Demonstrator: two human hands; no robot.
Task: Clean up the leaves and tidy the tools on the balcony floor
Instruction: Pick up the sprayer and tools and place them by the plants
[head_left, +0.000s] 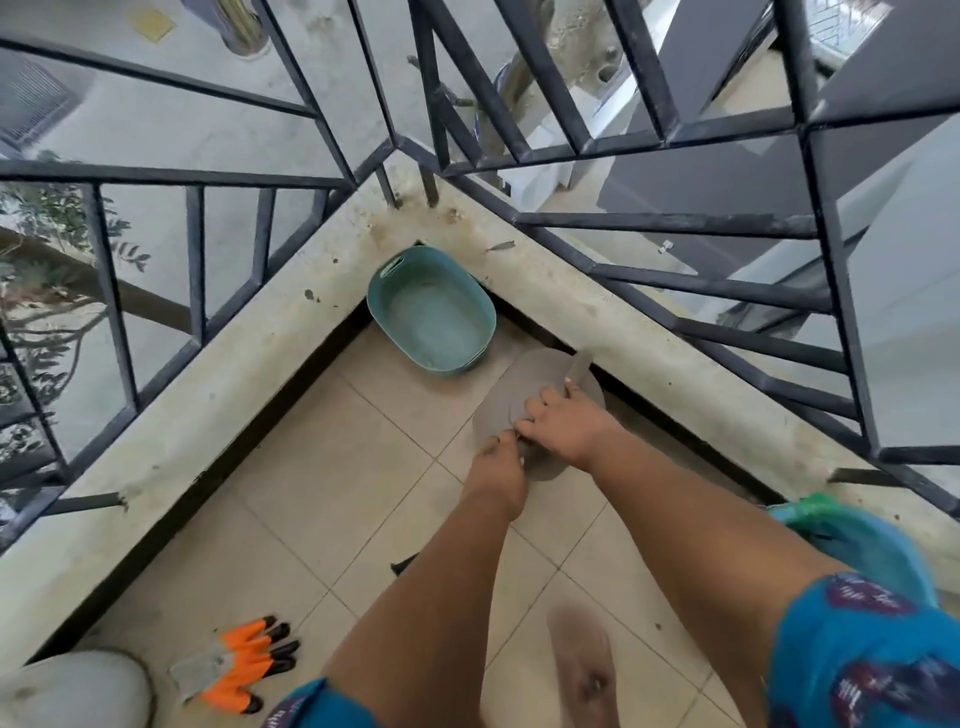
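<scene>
Head-camera footage is taken from above a balcony corner, and much of it is only partly readable. A flat, rounded grey-brown object (524, 395) lies on the beige tiled floor (322, 467) against the concrete kerb (649, 332); what it is cannot be told, since both hands cover its middle and lower edge. A narrow pale strip (579, 366), perhaps a handle or blade, rises from it toward the kerb, its lower end hidden under the right hand (563, 423). The right hand's fingers are curled down onto the object, the fingertips gathered at its centre. The left hand (496, 467) is seen from the back, its fingertips drawn together in a pinch at the object's lower edge, touching the right fingertips; what is pinched is too small to make out.

An oval teal plastic basket (431, 312) with a slotted handle and woven-textured wall is set in the corner, just beside the grey-brown object. A pair of grey knit gardening gloves (239, 665) with orange coating and black claw tips is laid on the tiles at lower left, well apart from the hands. A rounded whitish object (78, 686) is cut off by the lower left edge. A blurred brown shape (582, 654) at the bottom cannot be identified. A green and blue bag-like thing (831, 525) is half hidden behind the right arm. Dark metal railings (571, 135) with slanted bars are fixed along the stained kerb.
</scene>
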